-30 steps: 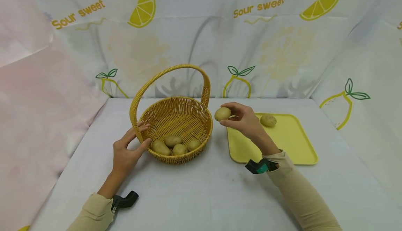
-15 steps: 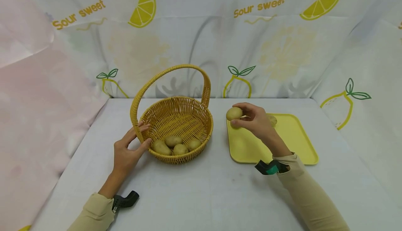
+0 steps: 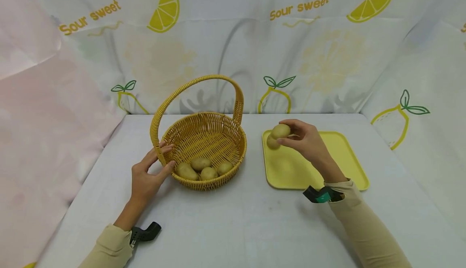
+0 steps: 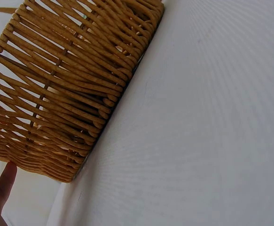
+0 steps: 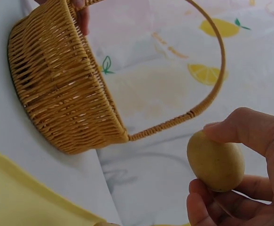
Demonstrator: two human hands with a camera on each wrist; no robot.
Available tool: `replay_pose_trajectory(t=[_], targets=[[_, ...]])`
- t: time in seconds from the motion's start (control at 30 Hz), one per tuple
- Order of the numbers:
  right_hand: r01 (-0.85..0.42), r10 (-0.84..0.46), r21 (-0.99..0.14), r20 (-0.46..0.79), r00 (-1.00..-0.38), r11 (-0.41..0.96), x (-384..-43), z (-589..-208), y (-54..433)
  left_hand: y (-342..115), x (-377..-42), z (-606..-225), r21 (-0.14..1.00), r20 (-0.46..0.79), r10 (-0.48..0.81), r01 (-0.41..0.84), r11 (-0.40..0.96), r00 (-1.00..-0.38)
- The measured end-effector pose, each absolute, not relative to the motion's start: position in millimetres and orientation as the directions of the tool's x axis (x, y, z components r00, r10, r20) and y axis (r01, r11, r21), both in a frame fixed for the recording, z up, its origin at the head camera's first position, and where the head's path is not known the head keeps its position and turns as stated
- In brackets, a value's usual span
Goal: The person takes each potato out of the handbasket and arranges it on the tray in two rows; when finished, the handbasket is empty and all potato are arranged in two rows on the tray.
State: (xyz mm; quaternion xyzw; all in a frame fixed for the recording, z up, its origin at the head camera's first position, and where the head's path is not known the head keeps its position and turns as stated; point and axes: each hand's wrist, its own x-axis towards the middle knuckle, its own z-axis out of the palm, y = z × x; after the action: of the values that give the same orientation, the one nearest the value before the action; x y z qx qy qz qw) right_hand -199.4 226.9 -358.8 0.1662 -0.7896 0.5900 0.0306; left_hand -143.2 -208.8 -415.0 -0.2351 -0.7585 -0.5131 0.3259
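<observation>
My right hand (image 3: 305, 140) pinches a potato (image 3: 281, 131) between thumb and fingers, above the far left corner of the yellow tray (image 3: 291, 175). In the right wrist view the thumb lies on top of this potato (image 5: 215, 161) and the fingers beneath it. Another potato (image 3: 273, 143) shows on the tray just below the held one. On the left stands a wicker basket (image 3: 204, 138) with a tall arched handle; several potatoes (image 3: 201, 163) lie at its near side. My left hand (image 3: 147, 177) grips the basket's left rim at the handle's foot, fingers inside the wall.
A white cloth covers the table (image 3: 225, 227), with bare cloth in front of basket and tray. Behind it hangs a lemon-printed curtain (image 3: 233, 49). The basket's handle (image 3: 198, 82) arches high above its bowl.
My right hand has carried the potato rightward, from beside the basket to over the tray. It now covers a tray potato seen before and uncovers another at the corner. The left hand stays put.
</observation>
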Motion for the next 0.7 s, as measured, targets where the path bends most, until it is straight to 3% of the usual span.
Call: replay_pose_trajectory(t=[0.7], targets=[[-0.275, -0.143, -0.914, 0.242, -0.96, 0.298, -194, -361, 259, -210, -145, -418, 0.616, 0.746, 0.023, 0.702, 0.357, -0.666]])
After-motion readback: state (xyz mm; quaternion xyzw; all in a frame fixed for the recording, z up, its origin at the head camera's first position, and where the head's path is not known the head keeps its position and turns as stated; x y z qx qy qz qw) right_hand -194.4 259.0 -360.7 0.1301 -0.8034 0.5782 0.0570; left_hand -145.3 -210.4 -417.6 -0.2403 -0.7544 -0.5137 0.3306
